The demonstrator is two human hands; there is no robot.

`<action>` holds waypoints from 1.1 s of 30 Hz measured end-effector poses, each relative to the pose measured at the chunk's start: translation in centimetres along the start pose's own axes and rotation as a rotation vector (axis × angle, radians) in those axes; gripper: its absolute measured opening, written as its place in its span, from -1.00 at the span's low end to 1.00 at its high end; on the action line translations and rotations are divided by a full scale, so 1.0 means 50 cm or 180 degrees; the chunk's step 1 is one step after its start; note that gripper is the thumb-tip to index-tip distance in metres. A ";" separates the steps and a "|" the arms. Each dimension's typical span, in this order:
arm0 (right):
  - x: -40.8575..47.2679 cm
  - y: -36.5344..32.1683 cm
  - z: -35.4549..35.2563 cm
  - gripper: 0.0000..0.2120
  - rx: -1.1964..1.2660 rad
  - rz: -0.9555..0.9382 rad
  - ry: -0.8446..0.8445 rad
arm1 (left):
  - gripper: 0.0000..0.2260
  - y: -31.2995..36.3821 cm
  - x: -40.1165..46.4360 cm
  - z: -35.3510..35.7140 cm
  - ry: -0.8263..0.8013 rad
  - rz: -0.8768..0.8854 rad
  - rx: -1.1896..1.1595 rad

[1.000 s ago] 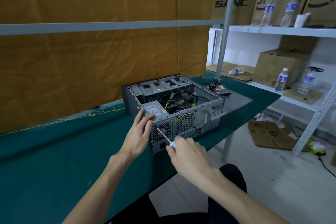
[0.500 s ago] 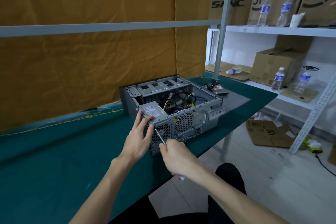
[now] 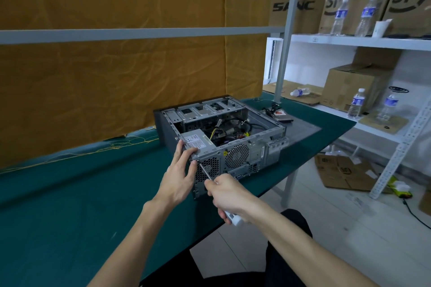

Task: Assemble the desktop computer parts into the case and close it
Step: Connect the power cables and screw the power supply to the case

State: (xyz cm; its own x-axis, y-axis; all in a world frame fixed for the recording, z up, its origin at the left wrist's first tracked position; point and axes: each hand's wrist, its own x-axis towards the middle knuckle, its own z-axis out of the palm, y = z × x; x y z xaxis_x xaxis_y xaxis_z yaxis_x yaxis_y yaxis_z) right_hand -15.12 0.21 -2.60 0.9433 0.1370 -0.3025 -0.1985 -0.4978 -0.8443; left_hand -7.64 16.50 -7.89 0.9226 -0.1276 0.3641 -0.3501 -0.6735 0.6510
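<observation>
Screwdriver at the rear of the open computer case, mid-frame on the green counter (image 3: 70,205).

The left hand (image 3: 178,178) grips the near corner of the computer case (image 3: 245,147), fingers over the power supply (image 3: 198,141) inside. The right hand (image 3: 229,194) is curled around a screwdriver (image 3: 206,173), its tip touching the rear panel beside the left thumb. A hard drive (image 3: 281,115) lies on the counter just right of the case.

A single head-worn camera looks forward and down from the person's seat. It faces the green desk (image 3: 70,205) at arm's reach, shelving (image 3: 349,41) off to the right.
</observation>
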 end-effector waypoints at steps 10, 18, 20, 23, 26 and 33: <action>-0.003 0.059 -0.117 -0.72 -0.1297 -0.0676 0.1149 | -0.61 0.037 0.030 -0.010 0.0744 -0.0093 0.0085; 0.264 0.064 -0.408 -0.63 -0.1918 -0.0493 0.2564 | -0.51 0.054 0.259 -0.023 0.0081 -0.1301 0.0809; 0.344 0.035 -0.464 -0.59 -0.2312 -0.0298 0.2403 | -0.50 0.038 0.324 -0.011 -0.0045 -0.1444 0.1190; 0.445 -0.021 -0.497 -0.56 -0.2792 -0.0224 0.1877 | -0.51 0.009 0.411 0.014 -0.0310 -0.1410 0.1634; 0.518 -0.047 -0.485 -0.76 -0.3113 -0.0395 0.1651 | -0.48 -0.028 0.482 0.043 -0.0584 -0.0896 0.1701; 0.561 -0.022 -0.474 -0.74 -0.3641 -0.0649 0.1450 | -0.46 -0.084 0.538 0.083 -0.1189 -0.0200 0.2138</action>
State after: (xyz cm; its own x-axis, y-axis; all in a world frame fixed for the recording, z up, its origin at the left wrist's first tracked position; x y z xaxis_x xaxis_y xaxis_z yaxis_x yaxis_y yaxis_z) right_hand 17.88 -15.71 0.32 0.9813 0.1040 0.1620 0.0919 -0.9925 0.0802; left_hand 19.31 12.87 -3.59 0.9728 -0.2314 0.0131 -0.2317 -0.9699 0.0755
